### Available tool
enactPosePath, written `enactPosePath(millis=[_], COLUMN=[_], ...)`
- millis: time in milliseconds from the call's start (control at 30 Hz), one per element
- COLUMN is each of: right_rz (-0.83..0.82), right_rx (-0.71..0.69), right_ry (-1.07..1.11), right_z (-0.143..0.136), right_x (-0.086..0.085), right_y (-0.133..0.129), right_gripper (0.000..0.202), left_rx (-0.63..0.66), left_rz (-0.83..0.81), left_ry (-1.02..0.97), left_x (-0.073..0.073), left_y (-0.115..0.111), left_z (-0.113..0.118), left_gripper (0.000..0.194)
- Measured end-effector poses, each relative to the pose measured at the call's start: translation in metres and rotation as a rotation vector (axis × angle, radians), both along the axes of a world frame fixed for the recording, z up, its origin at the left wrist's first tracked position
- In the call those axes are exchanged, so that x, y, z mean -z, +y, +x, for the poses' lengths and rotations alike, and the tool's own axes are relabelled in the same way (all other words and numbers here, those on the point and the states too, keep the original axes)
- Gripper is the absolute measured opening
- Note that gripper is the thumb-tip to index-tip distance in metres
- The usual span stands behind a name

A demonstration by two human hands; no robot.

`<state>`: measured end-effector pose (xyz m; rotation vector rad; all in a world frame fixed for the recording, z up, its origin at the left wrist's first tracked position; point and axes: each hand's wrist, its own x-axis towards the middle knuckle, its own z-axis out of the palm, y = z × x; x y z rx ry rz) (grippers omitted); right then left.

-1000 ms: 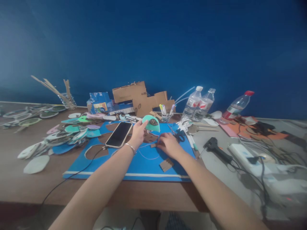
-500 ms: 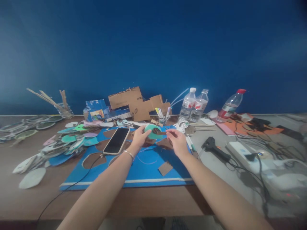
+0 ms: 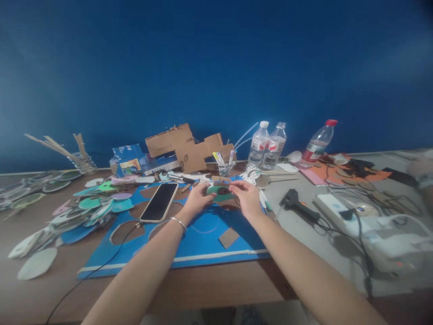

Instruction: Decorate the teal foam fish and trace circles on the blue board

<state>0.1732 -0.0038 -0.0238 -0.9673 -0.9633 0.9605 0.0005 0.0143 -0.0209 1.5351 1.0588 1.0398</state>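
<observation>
A green foam disc (image 3: pixel 214 194) with a dark patch is held up over the blue board (image 3: pixel 203 246). My left hand (image 3: pixel 199 199) is closed on the disc's left edge, thumb in front. My right hand (image 3: pixel 248 198) is closed at the disc's upper right, pinching the end of a small brown cardboard strip (image 3: pixel 222 183) that lies along the top edge. Whether the strip touches the disc all along I cannot tell. A loose cardboard square (image 3: pixel 228 238) lies on the board below the hands, and a phone (image 3: pixel 159 202) rests to their left.
Cut foam shapes (image 3: pixel 89 203) pile up at the left. Behind the hands stand a cup of markers (image 3: pixel 225 170), cardboard offcuts (image 3: pixel 191 155) and water bottles (image 3: pixel 260 144). A glue gun (image 3: pixel 299 206), a power strip (image 3: pixel 341 214) and loose cables lie at the right.
My right hand has brought the cardboard strip from the disc's right side up to its top edge. The disc now tilts flatter. The whole view has shifted slightly.
</observation>
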Motion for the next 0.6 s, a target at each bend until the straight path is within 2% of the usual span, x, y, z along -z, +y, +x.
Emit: enactPosePath(millis=[200,600], right_rz=[0.023,0.034], right_rx=[0.069,0.055], right_ry=[-0.09,-0.11], right_z=[0.0018,0.0027], right_x=[0.0002,0.0009], right_y=[0.0016,0.0016], right_gripper=[0.025,0.025], left_rx=[0.016,0.004], left_rz=[0.026,0.016], left_ry=[-0.012,0.021], left_x=[-0.0006,0.0007], left_y=[-0.0003,0.0003], left_z=[0.0005,0.0], left_gripper=[0.025,0.026])
